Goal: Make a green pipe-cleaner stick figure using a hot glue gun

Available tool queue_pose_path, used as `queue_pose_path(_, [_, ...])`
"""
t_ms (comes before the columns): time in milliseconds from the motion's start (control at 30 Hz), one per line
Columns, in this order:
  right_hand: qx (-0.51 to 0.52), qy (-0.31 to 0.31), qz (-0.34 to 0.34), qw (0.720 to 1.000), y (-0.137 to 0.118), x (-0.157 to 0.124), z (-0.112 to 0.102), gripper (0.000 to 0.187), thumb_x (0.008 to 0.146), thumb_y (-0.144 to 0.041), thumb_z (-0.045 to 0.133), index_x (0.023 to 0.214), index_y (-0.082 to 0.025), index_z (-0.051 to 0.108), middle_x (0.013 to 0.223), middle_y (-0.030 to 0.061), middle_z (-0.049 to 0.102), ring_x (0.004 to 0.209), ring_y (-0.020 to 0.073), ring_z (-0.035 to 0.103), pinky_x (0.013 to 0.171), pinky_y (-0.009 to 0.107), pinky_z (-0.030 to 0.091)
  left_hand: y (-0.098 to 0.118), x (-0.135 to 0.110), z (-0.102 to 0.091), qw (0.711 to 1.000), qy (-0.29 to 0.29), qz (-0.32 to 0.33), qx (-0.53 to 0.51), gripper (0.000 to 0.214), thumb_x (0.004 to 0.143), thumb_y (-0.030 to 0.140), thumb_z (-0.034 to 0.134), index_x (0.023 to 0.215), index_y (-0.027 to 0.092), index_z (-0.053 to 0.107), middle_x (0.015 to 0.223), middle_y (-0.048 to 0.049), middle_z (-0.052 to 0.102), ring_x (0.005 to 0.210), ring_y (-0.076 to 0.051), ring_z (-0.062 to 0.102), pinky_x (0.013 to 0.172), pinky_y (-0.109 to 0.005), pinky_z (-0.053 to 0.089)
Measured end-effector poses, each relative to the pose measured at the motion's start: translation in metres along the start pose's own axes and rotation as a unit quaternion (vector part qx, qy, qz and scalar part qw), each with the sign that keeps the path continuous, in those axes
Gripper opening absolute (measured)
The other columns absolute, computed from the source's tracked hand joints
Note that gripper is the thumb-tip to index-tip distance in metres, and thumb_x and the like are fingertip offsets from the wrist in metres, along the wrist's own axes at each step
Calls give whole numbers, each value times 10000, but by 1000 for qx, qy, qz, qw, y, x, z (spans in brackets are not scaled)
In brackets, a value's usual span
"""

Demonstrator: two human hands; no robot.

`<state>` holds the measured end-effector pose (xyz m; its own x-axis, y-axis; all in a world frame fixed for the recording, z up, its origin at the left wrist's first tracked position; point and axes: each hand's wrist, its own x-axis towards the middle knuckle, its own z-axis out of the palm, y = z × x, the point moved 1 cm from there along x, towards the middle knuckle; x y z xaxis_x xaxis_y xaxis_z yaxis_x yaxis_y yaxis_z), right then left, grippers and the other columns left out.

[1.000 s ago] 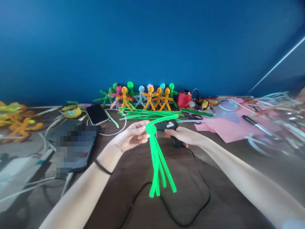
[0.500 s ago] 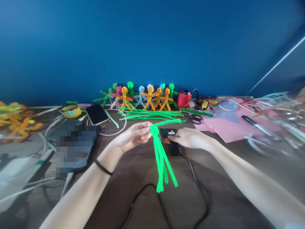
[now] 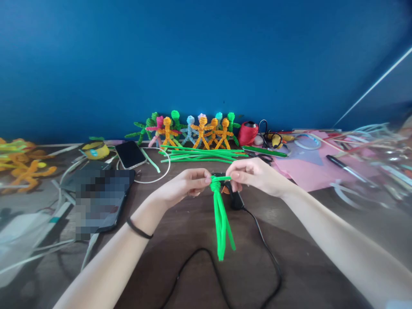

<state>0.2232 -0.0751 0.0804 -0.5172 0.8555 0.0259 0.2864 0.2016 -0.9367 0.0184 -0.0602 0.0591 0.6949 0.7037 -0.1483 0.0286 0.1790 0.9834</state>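
A bundle of bright green pipe cleaners (image 3: pixel 220 223) hangs over the table, its long ends pointing down from a wound knot at the top. My left hand (image 3: pixel 193 182) pinches the knot from the left. One green strand stretches sideways from there, and my right hand (image 3: pixel 254 176) grips its free end between thumb and fingers. Just behind and below the right hand lies a black hot glue gun (image 3: pixel 236 200) with an orange trigger, partly hidden by fingers and strands. Its black cord (image 3: pixel 268 251) loops toward me across the table.
Loose green pipe cleaners (image 3: pixel 199 154) lie ahead, before a row of pipe-cleaner figures (image 3: pixel 202 128) along the blue wall. Left are a phone (image 3: pixel 130 154), a dark tablet-like device (image 3: pixel 119 206) and yellow tape (image 3: pixel 96 150). Right lie pink sheets (image 3: pixel 305 171) and a black marker (image 3: pixel 343 166).
My right hand has left the glue gun, which stays on the table, and now holds the strand's end. My left hand and the bundle have shifted slightly right.
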Motion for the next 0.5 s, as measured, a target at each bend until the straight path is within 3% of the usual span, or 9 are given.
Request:
queue_pose_path(100, [-9, -6, -4, 1000, -3, -2, 5, 291, 739, -429, 649, 712, -146, 584, 559, -7, 585, 482, 78, 494, 473, 203, 375, 1, 0, 2, 1000, 5, 1, 28, 239, 775, 372, 598, 774, 144, 529, 566, 67, 311, 502, -63, 229, 474, -238, 168])
queue_pose_path(233, [-38, 21, -13, 999, -3, -2, 6, 267, 761, -390, 636, 678, -142, 580, 533, -20, 544, 436, 56, 411, 435, 204, 311, 3, -1, 3, 998, 8, 6, 54, 240, 769, 374, 597, 790, 140, 544, 636, 39, 378, 528, -67, 296, 473, -236, 174])
queue_pose_path(500, [-11, -8, -3, 1000, -5, 0, 4, 291, 745, -407, 643, 664, -133, 586, 486, -43, 474, 427, 47, 362, 414, 204, 255, 3, -2, 3, 999, -16, 21, 19, 236, 762, 356, 612, 821, 144, 528, 631, 43, 362, 507, -53, 261, 466, -240, 157])
